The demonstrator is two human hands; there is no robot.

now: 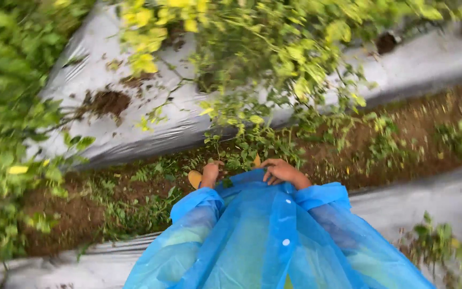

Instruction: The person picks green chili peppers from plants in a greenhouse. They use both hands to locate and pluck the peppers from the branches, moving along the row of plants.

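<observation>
From my feed, looking straight down: both hands sit low at the hem of a blue plastic raincoat (263,235). Right hand (280,171) rests on the coat edge, fingers spread, gripping nothing. Left hand (210,172) is partly hidden by the sleeve, can't tell if it's closed. Yellow sandal (194,179) just beside the left hand, on the dirt path (81,208). Leafy plants (274,59) grow thru silver mulch sheeting (135,134) ahead; a 2nd sheet runs on the near side.
</observation>
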